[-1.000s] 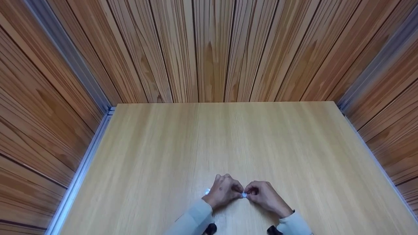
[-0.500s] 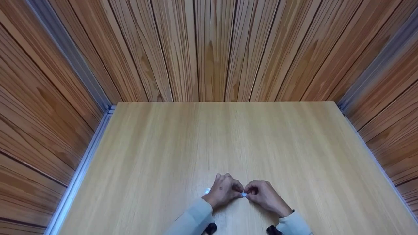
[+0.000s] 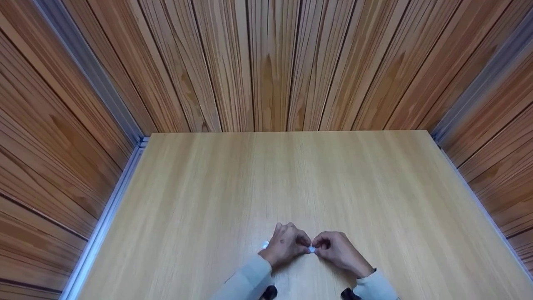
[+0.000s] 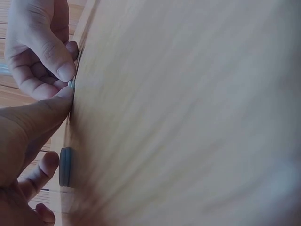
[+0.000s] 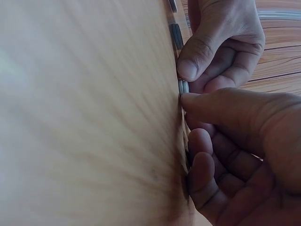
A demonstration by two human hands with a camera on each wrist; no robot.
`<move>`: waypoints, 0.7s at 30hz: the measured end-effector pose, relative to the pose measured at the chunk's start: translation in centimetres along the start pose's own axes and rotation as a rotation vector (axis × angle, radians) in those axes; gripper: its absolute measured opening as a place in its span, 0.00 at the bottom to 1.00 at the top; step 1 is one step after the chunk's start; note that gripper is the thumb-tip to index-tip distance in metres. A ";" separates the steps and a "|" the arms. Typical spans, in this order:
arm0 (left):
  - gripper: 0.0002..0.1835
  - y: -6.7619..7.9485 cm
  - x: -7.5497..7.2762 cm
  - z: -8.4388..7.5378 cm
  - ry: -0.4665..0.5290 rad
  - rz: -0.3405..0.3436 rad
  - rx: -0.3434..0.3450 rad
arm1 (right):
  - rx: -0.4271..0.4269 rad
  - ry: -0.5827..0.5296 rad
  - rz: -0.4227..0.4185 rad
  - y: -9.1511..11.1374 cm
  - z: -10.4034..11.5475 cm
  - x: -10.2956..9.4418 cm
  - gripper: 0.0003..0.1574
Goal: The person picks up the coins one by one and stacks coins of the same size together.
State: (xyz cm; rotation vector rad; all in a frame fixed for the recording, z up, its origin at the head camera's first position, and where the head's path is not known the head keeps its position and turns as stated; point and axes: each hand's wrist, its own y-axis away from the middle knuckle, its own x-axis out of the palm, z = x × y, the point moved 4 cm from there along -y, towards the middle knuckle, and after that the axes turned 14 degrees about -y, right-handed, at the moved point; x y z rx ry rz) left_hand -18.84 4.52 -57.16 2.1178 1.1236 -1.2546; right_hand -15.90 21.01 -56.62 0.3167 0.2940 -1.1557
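In the head view my left hand and right hand meet low over the table. Between their fingertips sits a small pale disc, held from both sides by thumb and fingers. Side-on in the right wrist view, this disc has a line around its edge, as if in two layers. My fingers cover part of it. Beyond the left hand's wrist lies a second shiny pale piece, partly hidden. The left wrist view has a grooved grey disc on the table beside the left hand's curled lower fingers.
A wide light wooden table spreads ahead of the hands. Plank walls enclose its back and sides, with metal rails at the edges. In the right wrist view, a dark grooved disc lies past the left hand's thumb.
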 end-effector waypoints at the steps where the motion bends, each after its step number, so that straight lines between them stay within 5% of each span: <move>1: 0.06 0.0 0.0 0.1 0.005 -0.002 -0.002 | -0.001 -0.001 0.001 0.0 0.0 0.0 0.06; 9: 0.10 0.4 -0.3 0.1 -0.012 -0.014 0.006 | 0.022 -0.040 0.009 -0.1 0.0 -0.2 0.03; 21: 0.33 0.8 -2.6 0.8 -0.167 0.069 0.014 | 0.045 0.047 0.026 -0.1 0.9 -2.7 0.16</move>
